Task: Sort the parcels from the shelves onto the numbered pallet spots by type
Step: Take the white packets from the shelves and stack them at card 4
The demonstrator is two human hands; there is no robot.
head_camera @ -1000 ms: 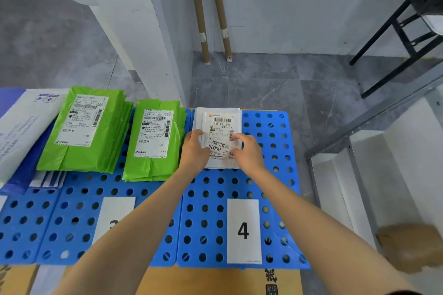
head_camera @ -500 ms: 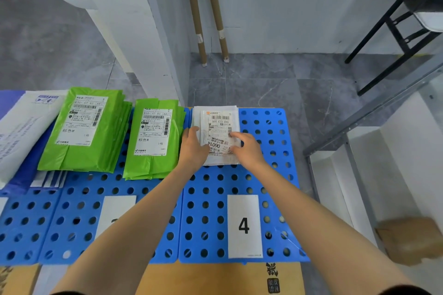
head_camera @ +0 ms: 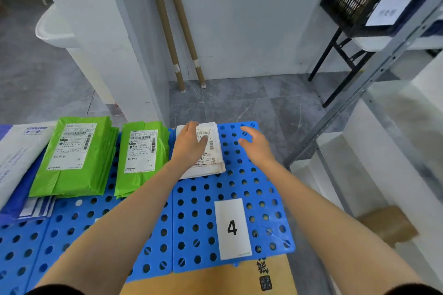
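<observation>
Perforated blue pallet (head_camera: 187, 196) bears flat, seemingly plastic white parcels (head_camera: 214, 151).

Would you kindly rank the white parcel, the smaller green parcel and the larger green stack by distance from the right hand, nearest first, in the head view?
From the right hand:
1. white parcel, just to its left.
2. smaller green parcel, further left.
3. larger green stack, farthest left.
</observation>
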